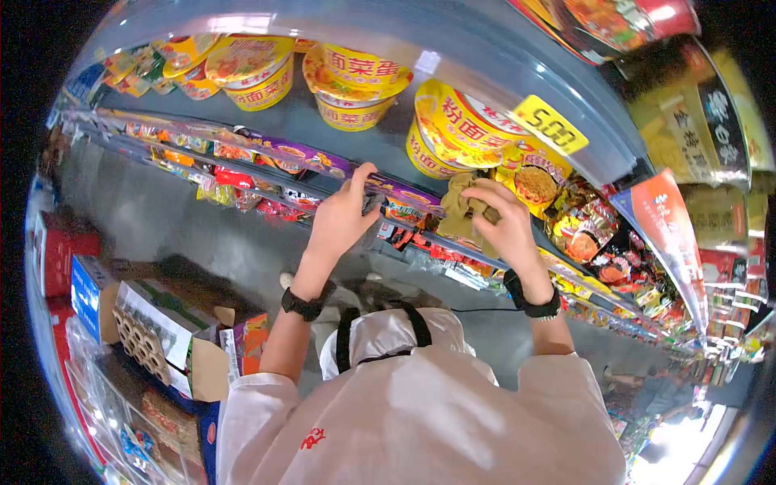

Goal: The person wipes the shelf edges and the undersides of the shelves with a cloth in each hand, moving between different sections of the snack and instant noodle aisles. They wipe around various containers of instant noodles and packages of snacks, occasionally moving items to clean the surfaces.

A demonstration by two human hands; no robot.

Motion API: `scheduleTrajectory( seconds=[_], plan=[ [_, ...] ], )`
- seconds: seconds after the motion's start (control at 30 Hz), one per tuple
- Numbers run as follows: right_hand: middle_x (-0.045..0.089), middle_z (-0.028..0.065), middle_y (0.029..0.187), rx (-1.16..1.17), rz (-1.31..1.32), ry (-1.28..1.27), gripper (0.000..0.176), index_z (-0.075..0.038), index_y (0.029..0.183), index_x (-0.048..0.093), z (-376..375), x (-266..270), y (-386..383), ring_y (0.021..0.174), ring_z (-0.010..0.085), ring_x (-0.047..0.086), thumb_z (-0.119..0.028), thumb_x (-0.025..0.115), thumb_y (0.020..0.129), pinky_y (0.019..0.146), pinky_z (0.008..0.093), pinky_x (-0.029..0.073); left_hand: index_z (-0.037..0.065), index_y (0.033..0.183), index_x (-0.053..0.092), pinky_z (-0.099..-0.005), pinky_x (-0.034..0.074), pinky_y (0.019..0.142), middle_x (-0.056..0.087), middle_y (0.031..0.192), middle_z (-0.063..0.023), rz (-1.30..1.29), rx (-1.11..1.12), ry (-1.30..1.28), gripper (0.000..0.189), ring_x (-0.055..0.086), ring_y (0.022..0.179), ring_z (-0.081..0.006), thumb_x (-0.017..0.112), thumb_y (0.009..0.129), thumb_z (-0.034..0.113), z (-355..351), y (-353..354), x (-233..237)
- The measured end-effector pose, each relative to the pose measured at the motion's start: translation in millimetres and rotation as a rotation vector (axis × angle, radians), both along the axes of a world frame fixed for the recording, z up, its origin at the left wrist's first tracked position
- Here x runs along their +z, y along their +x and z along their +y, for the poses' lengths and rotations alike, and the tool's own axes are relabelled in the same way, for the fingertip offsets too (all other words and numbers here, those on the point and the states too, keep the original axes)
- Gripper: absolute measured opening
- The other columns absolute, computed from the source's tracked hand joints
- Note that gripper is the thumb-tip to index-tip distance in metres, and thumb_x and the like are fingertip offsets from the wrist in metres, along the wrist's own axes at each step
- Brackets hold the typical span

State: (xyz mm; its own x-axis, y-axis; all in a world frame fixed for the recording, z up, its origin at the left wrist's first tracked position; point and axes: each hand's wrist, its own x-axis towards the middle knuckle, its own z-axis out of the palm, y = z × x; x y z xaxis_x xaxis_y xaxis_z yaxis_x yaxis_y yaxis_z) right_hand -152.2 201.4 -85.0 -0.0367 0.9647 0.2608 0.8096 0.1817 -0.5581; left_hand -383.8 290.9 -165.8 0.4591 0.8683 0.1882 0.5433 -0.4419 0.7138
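My left hand [343, 218] is at the front edge of the noodle shelf, fingers curled around a small, crumpled dark grey cloth [373, 203] that is mostly hidden. Farther right, my right hand [505, 222] grips a bunched olive-brown cloth [459, 208] against the same edge. Just behind that cloth stands a yellow noodle cup [436, 145], tilted in view. Another noodle cup [352, 111] sits on the shelf [279, 125] beyond my left hand. Purple strip labels [307, 155] run along the shelf front beside my fingers.
A yellow price tag [551, 125] reading 5.00 hangs on the upper shelf edge. Noodle packets [586, 230] fill the shelf at right. Lower shelves hold more packets. Behind at left stand an open cardboard box [208, 370] and a blue box [90, 295].
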Motion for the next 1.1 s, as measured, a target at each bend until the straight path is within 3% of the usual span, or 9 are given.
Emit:
scheduleTrajectory(
  seconds=[0.2,0.27,0.37,0.4,0.57,0.63,0.7,0.8,1.1],
  plan=[
    [0.057,0.0162,0.096,0.140,-0.160,0.206,0.036,-0.007,0.101,0.058,41.5,-11.8,-61.4,0.090,0.0309,0.055,-0.005,0.060,0.066,0.081,0.0383,0.044,0.011,0.120,0.033,-0.0403,0.047,0.062,0.057,0.091,-0.0187,-0.036,0.010,0.058,0.059,0.058,0.077,-0.0361,0.064,0.070,0.014,-4.6,0.1,-1.1],
    [0.058,0.0154,0.091,0.036,-0.389,0.108,0.031,-0.003,0.100,0.055,56.9,-20.6,-80.2,0.081,0.0320,0.055,-0.005,0.056,0.068,0.073,0.0377,0.046,0.011,0.120,0.033,-0.0403,0.047,0.062,0.057,0.089,-0.0176,-0.002,0.032,0.059,0.060,0.057,0.076,-0.0355,0.064,0.069,0.013,-5.6,-0.7,-0.7],
    [0.057,0.0161,0.085,0.021,-0.490,-0.038,0.028,-0.002,0.098,0.052,68.7,-23.5,-86.4,0.079,0.0320,0.055,-0.009,0.054,0.071,0.071,0.0382,0.046,0.008,0.121,0.031,-0.0404,0.048,0.062,0.058,0.089,-0.0192,0.068,0.015,0.048,0.063,0.058,0.076,-0.0358,0.065,0.069,0.016,-4.5,-3.5,2.1],
    [0.058,0.0164,0.084,0.026,-0.527,-0.037,0.027,-0.002,0.098,0.051,68.6,-24.3,-85.7,0.079,0.0325,0.056,-0.010,0.054,0.072,0.070,0.0379,0.047,0.011,0.122,0.032,-0.0395,0.047,0.060,0.055,0.082,-0.0155,0.007,0.015,0.139,0.064,0.057,0.073,-0.0333,0.064,0.067,0.012,-3.9,-3.8,-1.9],
    [0.058,0.0176,0.086,0.073,-0.535,-0.066,0.032,-0.004,0.103,0.047,53.7,-12.2,-75.4,0.076,0.0328,0.058,-0.010,0.053,0.072,0.065,0.0398,0.048,0.012,0.122,0.032,-0.0395,0.047,0.059,0.055,0.082,-0.0156,-0.016,0.045,0.122,0.064,0.057,0.072,-0.0331,0.064,0.067,0.012,-2.9,-1.0,-4.7],
    [0.058,0.0178,0.086,0.043,-0.526,-0.191,0.036,-0.004,0.106,0.045,47.1,-9.8,-66.9,0.075,0.0344,0.058,-0.011,0.053,0.072,0.064,0.0413,0.048,0.012,0.119,0.033,-0.0406,0.048,0.061,0.056,0.094,-0.0183,-0.013,0.006,0.057,0.059,0.058,0.076,-0.0351,0.063,0.068,0.012,-2.1,-1.5,0.4],
    [0.060,0.0173,0.082,0.067,-0.519,-0.124,0.031,-0.005,0.100,0.043,39.3,-2.2,-57.5,0.078,0.0330,0.059,-0.014,0.053,0.073,0.062,0.0417,0.050,0.013,0.118,0.033,-0.0410,0.048,0.060,0.056,0.093,-0.0178,-0.034,0.009,0.074,0.058,0.057,0.076,-0.0350,0.063,0.069,0.011,-1.2,-0.3,-0.7],
    [0.059,0.0174,0.073,0.042,-0.500,-0.278,0.027,-0.006,0.099,0.042,31.9,-0.5,-36.1,0.067,0.0361,0.059,-0.014,0.052,0.075,0.059,0.0451,0.049,0.013,0.118,0.032,-0.0417,0.048,0.060,0.056,0.092,-0.0175,-0.045,0.007,0.058,0.058,0.057,0.076,-0.0350,0.063,0.069,0.011,-1.6,-0.3,-1.4],
    [0.060,0.0183,0.077,-0.137,-0.503,-0.458,0.032,-0.010,0.108,0.050,15.8,10.0,1.4,0.073,0.0351,0.058,-0.018,0.048,0.077,0.063,0.0458,0.046,0.014,0.124,0.029,-0.0416,0.048,0.059,0.057,0.094,-0.0179,0.011,0.040,0.061,0.063,0.058,0.076,-0.0350,0.062,0.071,0.013,-6.7,-0.9,-2.9]
  ],
)
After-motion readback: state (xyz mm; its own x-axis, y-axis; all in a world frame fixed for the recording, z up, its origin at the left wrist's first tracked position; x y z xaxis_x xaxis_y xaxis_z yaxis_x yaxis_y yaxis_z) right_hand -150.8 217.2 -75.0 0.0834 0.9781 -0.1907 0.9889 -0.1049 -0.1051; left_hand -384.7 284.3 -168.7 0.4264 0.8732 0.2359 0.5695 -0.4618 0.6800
